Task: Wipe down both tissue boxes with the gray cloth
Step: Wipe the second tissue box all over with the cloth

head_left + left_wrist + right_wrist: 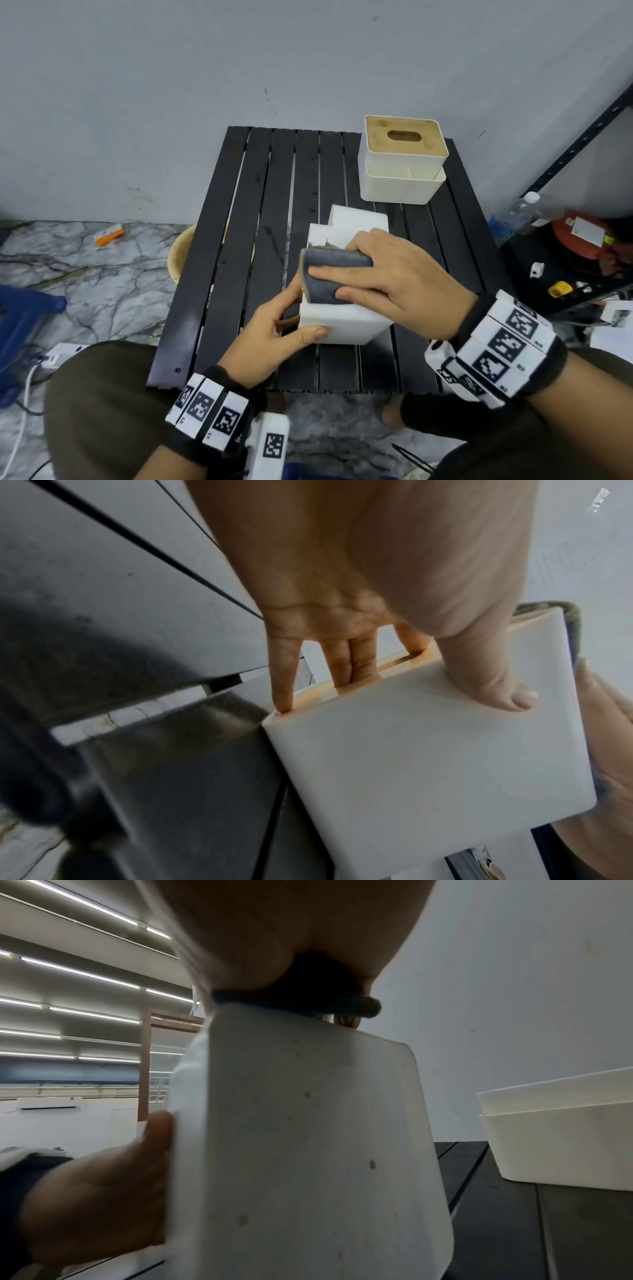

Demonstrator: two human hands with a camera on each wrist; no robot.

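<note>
A white tissue box (346, 320) lies tipped on its side in the middle of the black slatted table (239, 240). My left hand (291, 318) grips its near left corner, thumb (496, 683) on the white face (428, 750) and fingers hooked into the lid side. My right hand (349, 270) holds the folded gray cloth (325, 286) and presses it on the box's upturned side. The right wrist view shows the speckled box wall (308, 1150) under the cloth's edge (342, 1007). A second tissue box (400, 154) with a bamboo lid stands untouched at the table's back right.
A black metal shelf (582, 137) stands to the right, with a plastic bottle (513, 216) and clutter below it. A cream bowl (180, 253) sits on the floor by the table's left edge. An orange item (109, 234) and a blue crate (24, 315) lie further left.
</note>
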